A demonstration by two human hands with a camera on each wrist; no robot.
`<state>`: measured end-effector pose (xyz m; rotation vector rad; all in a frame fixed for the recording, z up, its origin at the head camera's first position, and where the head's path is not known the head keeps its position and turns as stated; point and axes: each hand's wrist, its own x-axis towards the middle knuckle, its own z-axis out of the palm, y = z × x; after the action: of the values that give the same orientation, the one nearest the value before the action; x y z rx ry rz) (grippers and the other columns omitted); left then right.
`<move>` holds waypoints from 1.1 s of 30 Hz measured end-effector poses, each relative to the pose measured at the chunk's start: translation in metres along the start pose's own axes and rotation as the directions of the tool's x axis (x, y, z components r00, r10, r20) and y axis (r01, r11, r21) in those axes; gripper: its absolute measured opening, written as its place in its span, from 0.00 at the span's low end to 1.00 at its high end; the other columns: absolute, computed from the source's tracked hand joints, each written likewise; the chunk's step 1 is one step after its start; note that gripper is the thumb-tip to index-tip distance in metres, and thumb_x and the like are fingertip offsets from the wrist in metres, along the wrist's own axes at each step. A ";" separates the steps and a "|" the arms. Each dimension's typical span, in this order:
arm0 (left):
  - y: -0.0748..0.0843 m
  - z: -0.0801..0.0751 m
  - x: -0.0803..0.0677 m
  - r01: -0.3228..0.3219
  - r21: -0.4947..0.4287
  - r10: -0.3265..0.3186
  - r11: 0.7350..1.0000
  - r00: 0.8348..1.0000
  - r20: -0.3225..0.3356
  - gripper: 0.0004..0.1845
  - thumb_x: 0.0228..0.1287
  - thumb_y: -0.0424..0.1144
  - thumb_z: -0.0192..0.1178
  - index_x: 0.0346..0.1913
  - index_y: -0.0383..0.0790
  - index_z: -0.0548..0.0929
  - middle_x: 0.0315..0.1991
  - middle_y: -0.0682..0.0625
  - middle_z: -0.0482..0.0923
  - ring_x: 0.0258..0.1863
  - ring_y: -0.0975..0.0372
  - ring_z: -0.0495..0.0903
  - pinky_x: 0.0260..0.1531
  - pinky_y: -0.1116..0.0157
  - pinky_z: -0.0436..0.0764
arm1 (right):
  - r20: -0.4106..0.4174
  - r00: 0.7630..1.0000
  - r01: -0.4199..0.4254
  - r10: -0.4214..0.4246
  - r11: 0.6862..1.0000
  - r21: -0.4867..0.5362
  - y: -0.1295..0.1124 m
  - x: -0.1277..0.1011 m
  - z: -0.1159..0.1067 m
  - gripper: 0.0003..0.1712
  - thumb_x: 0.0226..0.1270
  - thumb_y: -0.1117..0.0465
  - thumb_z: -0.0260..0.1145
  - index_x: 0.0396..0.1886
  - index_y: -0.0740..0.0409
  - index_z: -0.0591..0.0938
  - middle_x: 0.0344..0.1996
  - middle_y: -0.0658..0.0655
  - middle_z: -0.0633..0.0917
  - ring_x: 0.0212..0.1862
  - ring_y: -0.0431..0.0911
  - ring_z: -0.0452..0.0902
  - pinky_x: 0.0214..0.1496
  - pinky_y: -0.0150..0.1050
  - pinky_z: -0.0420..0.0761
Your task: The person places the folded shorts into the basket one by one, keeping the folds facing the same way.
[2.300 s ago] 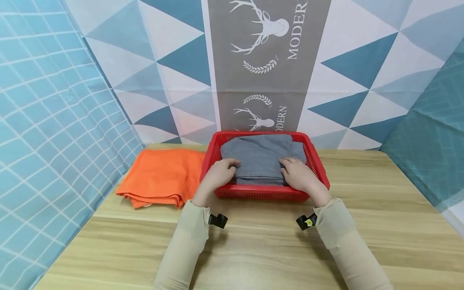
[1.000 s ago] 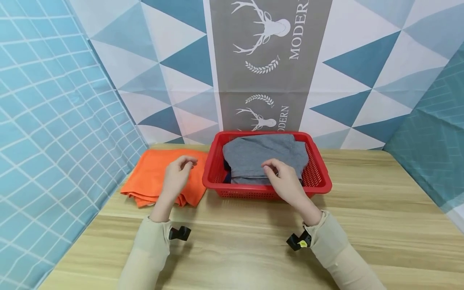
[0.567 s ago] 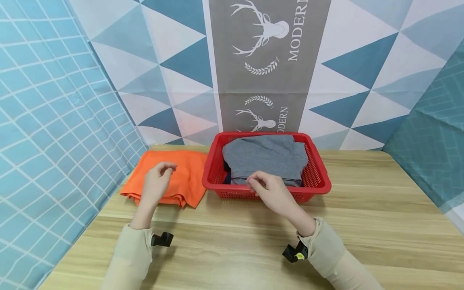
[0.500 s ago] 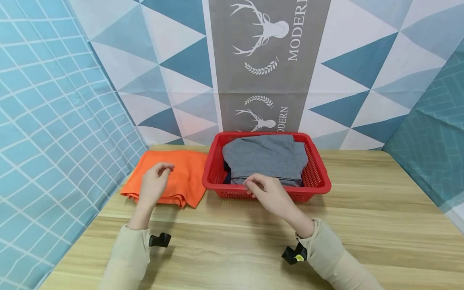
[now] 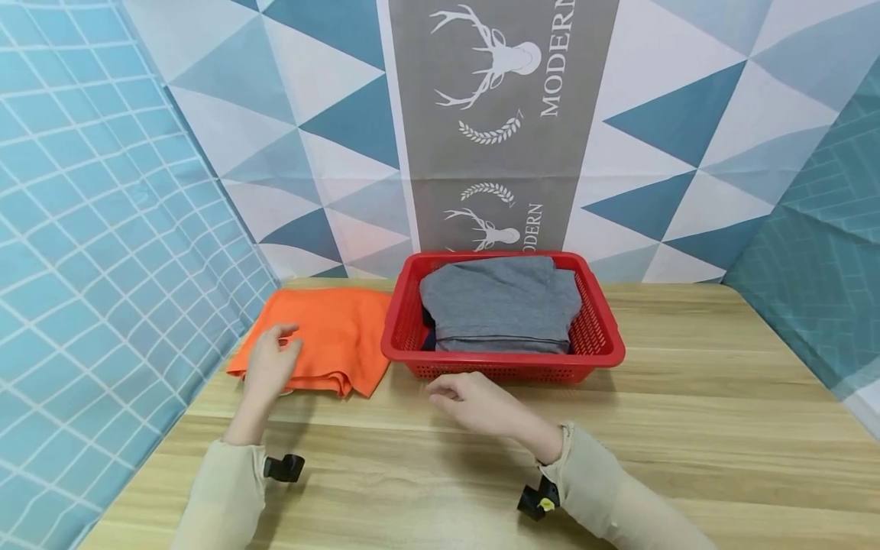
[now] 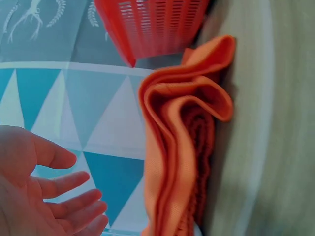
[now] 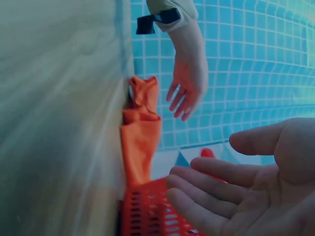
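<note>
A folded orange cloth (image 5: 337, 328) lies on the table left of the red basket (image 5: 502, 359). In the left wrist view the orange cloth (image 6: 172, 147) shows several stacked folds at its edge. My left hand (image 5: 270, 363) hovers above the cloth's left part, fingers relaxed and holding nothing; the left wrist view shows the hand (image 6: 54, 191) apart from it. My right hand (image 5: 481, 405) is over the table in front of the basket, also holding nothing, its fingers loosely extended in the right wrist view. Inside the basket sits a folded grey cloth (image 5: 498, 302).
Something dark navy (image 5: 429, 338) peeks out under the grey cloth at the basket's left side. The wooden table (image 5: 708, 428) meets a patterned backdrop (image 5: 330, 153) behind and a blue gridded sheet (image 5: 103, 267) on the left.
Both hands have let go of the grey cloth and come out of the basket. The left hand moved left over the orange cloth; the right moved left and toward the front.
</note>
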<state>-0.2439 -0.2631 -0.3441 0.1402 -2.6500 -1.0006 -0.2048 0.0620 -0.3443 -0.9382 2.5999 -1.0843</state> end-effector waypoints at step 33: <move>-0.047 0.003 0.018 0.267 -0.006 -0.267 0.964 0.960 -0.090 0.34 0.63 0.38 0.47 0.67 0.24 0.50 0.65 0.27 0.50 0.64 0.36 0.49 0.63 0.44 0.48 | -0.061 0.980 -0.186 0.188 0.982 0.038 -0.018 0.076 0.093 0.35 0.63 0.56 0.56 0.66 0.69 0.59 0.61 0.63 0.69 0.64 0.50 0.62 0.63 0.42 0.65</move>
<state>-0.2621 -0.3003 -0.3724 0.5448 -2.5984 -1.0383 -0.2207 -0.0477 -0.3931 -0.6460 2.6487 -1.1196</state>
